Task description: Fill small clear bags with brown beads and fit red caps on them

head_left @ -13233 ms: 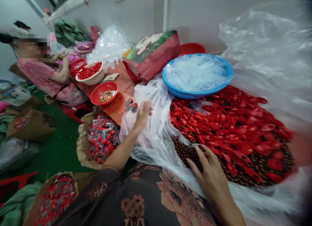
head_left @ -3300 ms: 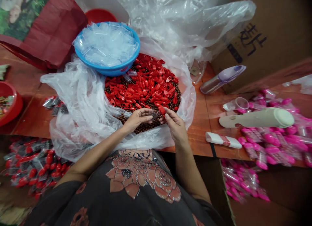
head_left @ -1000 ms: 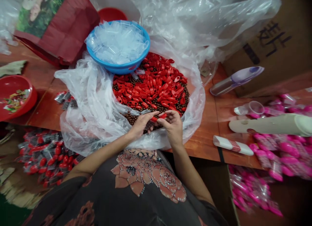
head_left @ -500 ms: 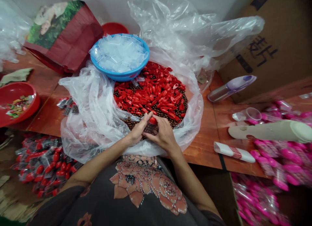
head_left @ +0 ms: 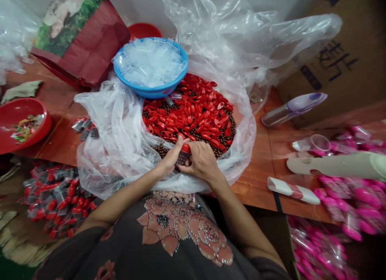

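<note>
Between my two hands is a small clear container with a red cap [head_left: 184, 151], with brown beads showing through its wall. My left hand [head_left: 169, 158] grips it from the left, thumb up beside the cap. My right hand [head_left: 202, 158] closes round its other side with curled fingers. Just beyond them, red plastic caps [head_left: 193, 111] lie heaped over loose brown beads [head_left: 161, 151] on a spread white plastic bag [head_left: 104, 151]. A blue bowl [head_left: 180, 77] of clear plastic containers [head_left: 150, 62] sits at the far edge of the heap.
Left, a red bowl [head_left: 45, 125] holds small colourful bits; below are many filled red-capped containers [head_left: 60, 199]. A dark red bag [head_left: 90, 46] stands behind. Right are a cardboard box [head_left: 331, 83], a purple-and-clear device [head_left: 295, 109], a white roll [head_left: 292, 190] and pink packs [head_left: 362, 195].
My right fingers have curled in around the red-capped container, and more of its bead-filled body shows. The whole view has shifted slightly.
</note>
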### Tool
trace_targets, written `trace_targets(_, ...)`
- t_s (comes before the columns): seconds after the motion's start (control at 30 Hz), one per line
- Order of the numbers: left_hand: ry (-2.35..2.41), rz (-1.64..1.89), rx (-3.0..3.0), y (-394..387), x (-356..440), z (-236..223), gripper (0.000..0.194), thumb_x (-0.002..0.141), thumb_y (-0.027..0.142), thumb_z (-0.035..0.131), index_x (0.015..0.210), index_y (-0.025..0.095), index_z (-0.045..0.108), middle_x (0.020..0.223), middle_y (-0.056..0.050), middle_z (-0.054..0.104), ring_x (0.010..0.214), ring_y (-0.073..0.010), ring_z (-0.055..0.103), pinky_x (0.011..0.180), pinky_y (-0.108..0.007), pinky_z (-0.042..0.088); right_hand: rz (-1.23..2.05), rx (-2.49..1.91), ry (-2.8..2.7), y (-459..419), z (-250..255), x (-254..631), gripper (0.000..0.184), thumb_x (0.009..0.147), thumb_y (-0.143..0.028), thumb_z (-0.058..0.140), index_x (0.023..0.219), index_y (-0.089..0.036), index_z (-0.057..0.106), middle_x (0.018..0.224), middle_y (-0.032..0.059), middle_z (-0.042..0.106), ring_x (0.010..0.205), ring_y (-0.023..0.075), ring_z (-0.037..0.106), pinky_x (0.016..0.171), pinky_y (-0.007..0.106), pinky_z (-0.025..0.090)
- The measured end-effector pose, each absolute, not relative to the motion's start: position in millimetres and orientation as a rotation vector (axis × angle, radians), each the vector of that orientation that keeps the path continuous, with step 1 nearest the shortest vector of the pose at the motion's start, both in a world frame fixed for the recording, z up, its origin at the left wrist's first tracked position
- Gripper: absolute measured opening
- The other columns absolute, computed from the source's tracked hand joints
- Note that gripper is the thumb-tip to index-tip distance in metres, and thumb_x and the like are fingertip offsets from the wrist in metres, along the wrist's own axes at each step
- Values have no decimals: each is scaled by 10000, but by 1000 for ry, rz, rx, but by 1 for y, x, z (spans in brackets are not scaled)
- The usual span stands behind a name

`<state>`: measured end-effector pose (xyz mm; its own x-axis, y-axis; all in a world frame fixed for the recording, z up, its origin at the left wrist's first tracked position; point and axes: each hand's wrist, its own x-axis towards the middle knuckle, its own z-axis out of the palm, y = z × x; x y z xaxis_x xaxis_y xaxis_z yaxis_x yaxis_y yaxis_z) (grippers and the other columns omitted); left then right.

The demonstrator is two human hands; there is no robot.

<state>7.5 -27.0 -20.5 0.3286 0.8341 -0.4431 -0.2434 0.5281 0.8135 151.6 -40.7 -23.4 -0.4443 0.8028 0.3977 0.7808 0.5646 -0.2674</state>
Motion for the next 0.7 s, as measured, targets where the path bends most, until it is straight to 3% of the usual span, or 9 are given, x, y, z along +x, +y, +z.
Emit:
trace_targets(0.1, 1029, 816, 731, -29, 9, -23, 572, 878, 530, 540, 1301, 146, 572, 604, 4, 586, 458, -99, 477, 438, -213, 350, 49, -1231, -2315, -39, -33, 147, 441, 785, -471, 572, 1073, -137, 566, 866, 118, 605, 829, 286, 512, 734, 414, 405)
trace_targets(0.23, 1037, 787, 675, -34, 8, -28, 550, 911, 445, 437, 1369, 151, 519, 507, 29, 511, 393, -96, 407, 413, -216, 286, 65, -1229, -2322, -41, -38, 141, 395, 800, -469, 572, 1045, -159, 582, 811, 96, 612, 795, 272, 540, 724, 403, 423)
trace_targets(0.37, 1025, 818, 718, -39, -2, -22, 543, 931, 473, 392, 1354, 160, 523, 531, 19, 517, 417, -107, 426, 443, -229, 316, 248, -1212, -2312, -48, -33, 137, 621, 801, -518, 635, 1273, -137, 500, 993, 139, 658, 958, 314, 607, 835, 459, 474)
trace_targets(0.47, 1069, 1004, 925, -26, -40, -9, 549, 920, 510, 435, 1325, 152, 532, 627, -3, 570, 485, -113, 460, 501, -245, 366, 380, -1131, -2368, -52, -38, 140, 911, 807, -589, 639, 1501, -138, 258, 1267, 217, 598, 1127, 369, 594, 893, 521, 496)
trace_targets(0.5, 1148, 1112, 1007, -19, -62, -4, 536, 920, 515, 442, 1302, 156, 549, 681, -14, 593, 520, -114, 472, 536, -250, 386, 366, -1143, -2363, -52, -44, 142, 931, 817, -602, 623, 1521, -140, 227, 1321, 236, 567, 1169, 385, 579, 911, 537, 499)
trace_targets(0.63, 1807, 1523, 1148, 4, -183, 9, 426, 939, 486, 447, 1208, 190, 596, 935, -48, 643, 732, -133, 548, 699, -245, 422, 394, -1104, -2365, -53, -76, 150, 639, 925, -527, 485, 1481, -233, 369, 1379, 182, 555, 1184, 352, 600, 958, 528, 515)
trace_targets(0.7, 2153, 1491, 1180, 12, -240, 5, 384, 954, 439, 445, 1212, 184, 571, 1097, -78, 634, 892, -154, 574, 804, -252, 420, 419, -1067, -2368, -57, -88, 152, 538, 952, -504, 427, 1426, -251, 458, 1360, 153, 580, 1175, 330, 615, 955, 509, 532)
